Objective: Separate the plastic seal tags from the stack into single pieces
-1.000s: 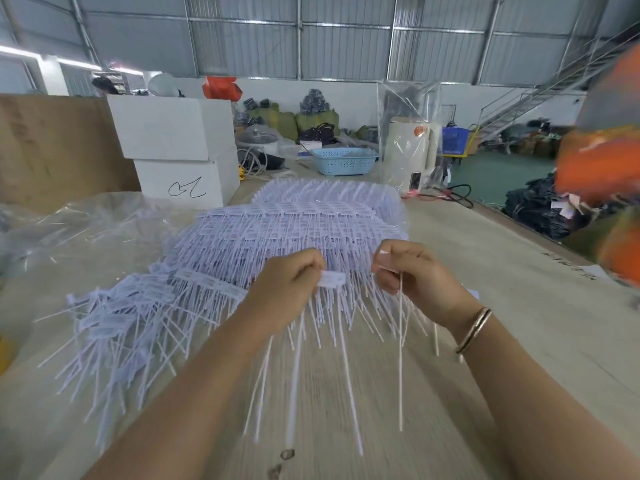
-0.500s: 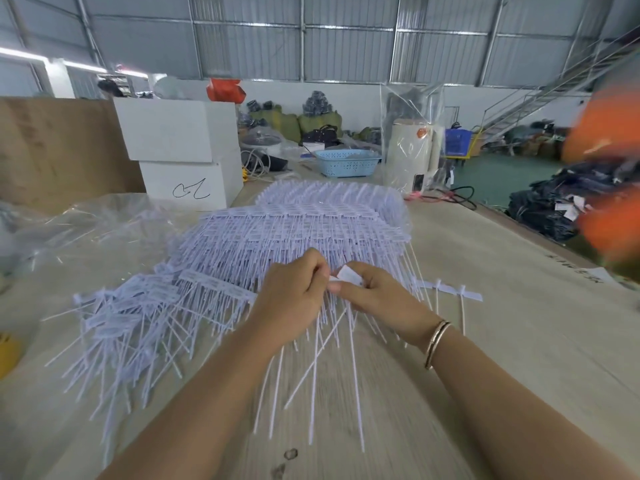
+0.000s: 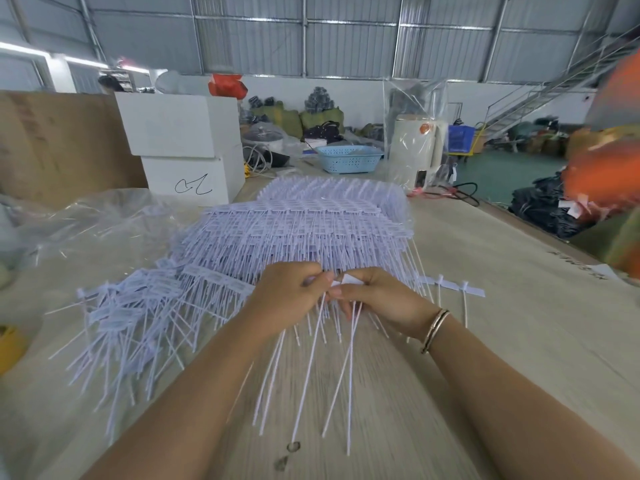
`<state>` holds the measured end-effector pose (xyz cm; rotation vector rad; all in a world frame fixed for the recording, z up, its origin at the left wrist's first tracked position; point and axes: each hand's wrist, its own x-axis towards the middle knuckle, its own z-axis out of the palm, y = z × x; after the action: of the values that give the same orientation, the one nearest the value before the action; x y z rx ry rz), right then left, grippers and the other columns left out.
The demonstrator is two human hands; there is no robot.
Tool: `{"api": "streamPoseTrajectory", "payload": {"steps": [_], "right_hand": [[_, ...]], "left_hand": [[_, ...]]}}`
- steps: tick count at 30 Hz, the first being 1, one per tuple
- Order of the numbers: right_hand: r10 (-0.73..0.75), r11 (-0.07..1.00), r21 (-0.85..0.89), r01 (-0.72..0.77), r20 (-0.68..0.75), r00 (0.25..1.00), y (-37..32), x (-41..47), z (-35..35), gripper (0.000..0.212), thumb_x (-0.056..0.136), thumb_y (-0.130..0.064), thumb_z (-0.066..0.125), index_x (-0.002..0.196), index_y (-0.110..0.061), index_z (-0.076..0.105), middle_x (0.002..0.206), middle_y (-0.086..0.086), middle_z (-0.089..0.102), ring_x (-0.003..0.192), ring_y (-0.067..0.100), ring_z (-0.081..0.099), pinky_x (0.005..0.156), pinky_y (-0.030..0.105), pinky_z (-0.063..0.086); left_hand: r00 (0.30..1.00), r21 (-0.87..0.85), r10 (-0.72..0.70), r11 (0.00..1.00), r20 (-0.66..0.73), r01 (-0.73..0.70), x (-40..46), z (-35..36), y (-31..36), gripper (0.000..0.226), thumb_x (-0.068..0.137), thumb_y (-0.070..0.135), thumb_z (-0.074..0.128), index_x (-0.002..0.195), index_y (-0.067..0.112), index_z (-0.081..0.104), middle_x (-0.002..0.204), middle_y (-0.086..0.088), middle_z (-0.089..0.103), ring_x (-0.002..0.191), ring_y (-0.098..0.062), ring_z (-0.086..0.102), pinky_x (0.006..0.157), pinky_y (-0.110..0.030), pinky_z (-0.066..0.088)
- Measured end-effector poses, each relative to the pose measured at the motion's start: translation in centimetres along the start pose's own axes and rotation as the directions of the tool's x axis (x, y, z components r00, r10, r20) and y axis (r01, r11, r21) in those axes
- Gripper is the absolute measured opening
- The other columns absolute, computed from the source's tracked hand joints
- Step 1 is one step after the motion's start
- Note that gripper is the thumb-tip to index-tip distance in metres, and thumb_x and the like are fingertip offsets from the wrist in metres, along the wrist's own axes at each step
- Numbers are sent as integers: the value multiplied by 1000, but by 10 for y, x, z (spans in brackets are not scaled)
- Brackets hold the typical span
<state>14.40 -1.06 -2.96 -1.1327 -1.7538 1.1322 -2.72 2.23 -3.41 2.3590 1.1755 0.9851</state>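
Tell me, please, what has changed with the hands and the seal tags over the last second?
The right hand, which was apart from the left and pinching one tag, has let it go and closed in to meet the left hand on the strip of tags. Loose tags now lie on the table to the right. The left hand keeps its grip, and the big stack stays put.
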Motion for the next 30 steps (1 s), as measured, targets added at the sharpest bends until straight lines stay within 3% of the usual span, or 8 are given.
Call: {"api": "streamPoseTrajectory", "payload": {"steps": [2, 5, 9, 12, 17, 22, 25, 30], "right_hand": [[-55, 998, 38, 57, -64, 996, 0, 1, 0, 35, 89, -15, 62, 54, -23, 62, 54, -1, 57, 58, 10, 52, 67, 28, 37], [-152, 983, 74, 165, -156, 976, 2, 4, 2, 31, 89, -13, 61, 58, -14, 59, 55, 1, 57, 58, 11, 52, 67, 25, 40], [-222, 954, 130, 269, -298, 929, 5, 6, 2, 26, 90, -8, 58, 68, 5, 63, 58, -8, 63, 66, 3, 61, 66, 13, 43], [-203, 952, 163, 261, -305, 930, 7, 5, -5, 30, 90, -9, 57, 65, 7, 58, 56, -7, 61, 65, 2, 61, 62, 18, 40], [-85, 958, 266, 106, -89, 992, 6, 2, -10, 24, 83, -23, 60, 59, -19, 66, 48, 1, 50, 44, 13, 45, 48, 21, 37], [-43, 997, 51, 53, -186, 982, 7, 1, -10, 37, 83, -35, 68, 54, -20, 54, 46, 2, 44, 37, 12, 38, 40, 20, 33], [-49, 999, -26, 44, -243, 969, 7, 1, -8, 39, 79, -37, 74, 57, -20, 46, 46, -3, 40, 37, 10, 35, 39, 17, 31], [-99, 991, -108, 76, -231, 968, 8, 5, -5, 26, 80, -31, 73, 81, -15, 53, 53, -16, 44, 43, 1, 37, 42, 14, 32]], "left_hand": [[999, -141, -43, 989, 28, 46, 2, -1, 3, 39, 96, 30, 52, 65, 6, 54, 56, -2, 45, 50, -11, 39, 51, -25, 29], [996, -314, -93, 945, 16, 93, 3, 0, 7, 38, 96, 28, 51, 59, 21, 56, 54, 6, 50, 48, -6, 41, 51, -21, 30], [941, -634, -338, 735, -35, 240, 5, -3, 5, 42, 95, 35, 52, 55, 33, 66, 55, 15, 60, 51, 4, 55, 61, -24, 39], [970, -575, -239, 799, -39, 174, 5, -6, 4, 39, 88, 44, 51, 53, 27, 59, 53, 9, 55, 50, -7, 49, 54, -15, 39], [984, -577, -154, 798, 90, 177, 10, 0, 7, 18, 64, 32, 48, 64, 15, 54, 52, 8, 53, 53, -10, 46, 59, -28, 33], [995, -346, -88, 933, 46, 98, -3, 6, -3, 19, 91, 20, 52, 76, 30, 58, 69, 1, 64, 54, -7, 47, 53, -24, 34], [999, -209, -32, 977, 30, 38, -4, 10, -6, 14, 94, 27, 55, 82, 33, 56, 73, -5, 63, 50, -9, 47, 48, -16, 32], [999, -230, -42, 972, 19, 45, -4, 13, -6, 11, 93, 34, 56, 84, 28, 55, 63, 8, 58, 50, -3, 45, 49, -15, 34]]}}
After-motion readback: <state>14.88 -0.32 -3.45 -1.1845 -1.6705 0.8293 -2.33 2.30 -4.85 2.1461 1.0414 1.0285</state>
